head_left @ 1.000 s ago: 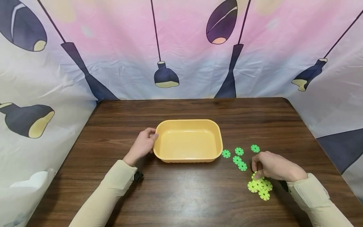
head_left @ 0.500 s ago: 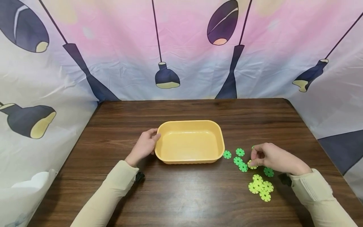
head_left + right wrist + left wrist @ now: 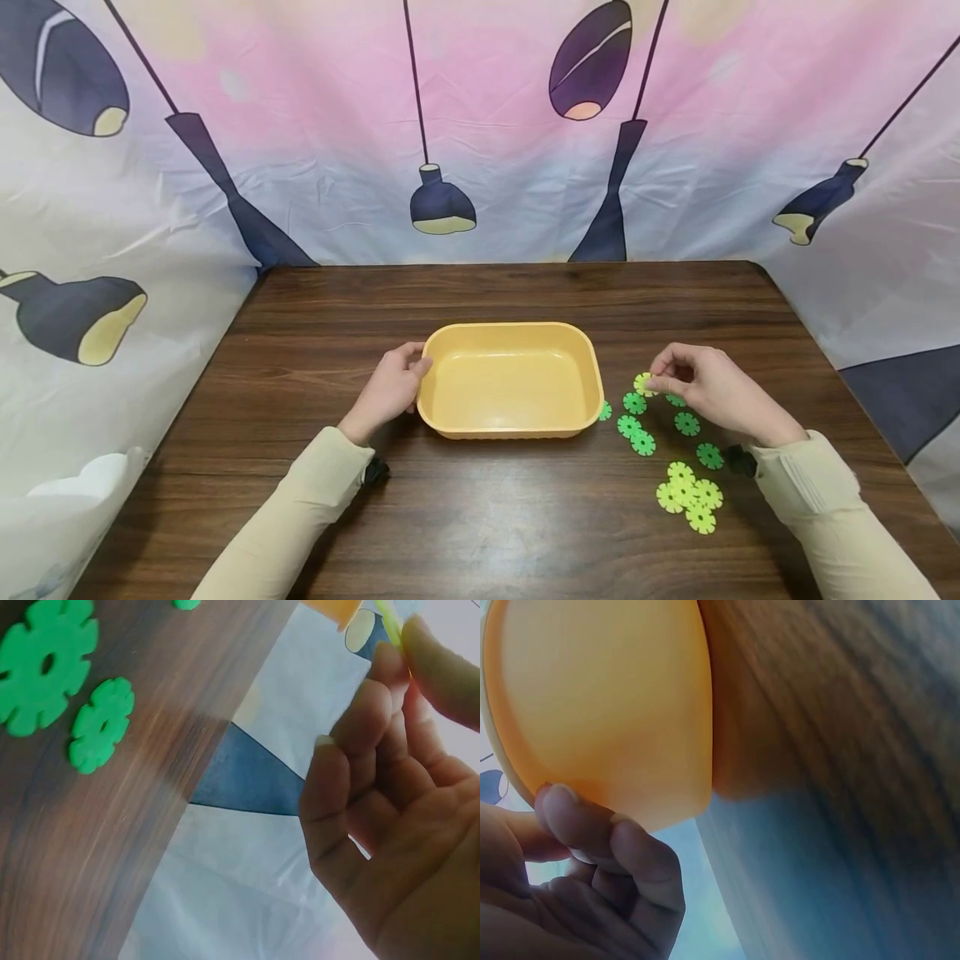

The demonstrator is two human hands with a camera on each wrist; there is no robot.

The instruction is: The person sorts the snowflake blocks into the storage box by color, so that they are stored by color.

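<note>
A yellow plastic basin [image 3: 510, 432] stands on the table, and my left hand [image 3: 387, 387] holds its left end by the rim. In the left wrist view, the fingers [image 3: 649, 862] bend against the outside wall of the basin [image 3: 615, 712]. My right hand [image 3: 716, 387] pinches a yellow-green snowflake disc [image 3: 643, 384] between thumb and fingers, raised above the green discs. Its edge shows as a thin strip in the right wrist view. Several green snowflake discs [image 3: 634, 403] lie right of the basin; one is partly hidden behind the basin's right edge.
Nearer the front edge lies an overlapping cluster of several yellow-green discs [image 3: 684, 492]. Two more green discs [image 3: 709, 456] are close to the right wrist. The dark wooden table [image 3: 480, 292] meets a printed cloth [image 3: 510, 125] at its back and sides.
From the yellow-green cluster, my right hand has lifted one disc and moved it away from me and leftward. The basin has slid slightly right with my left hand on it.
</note>
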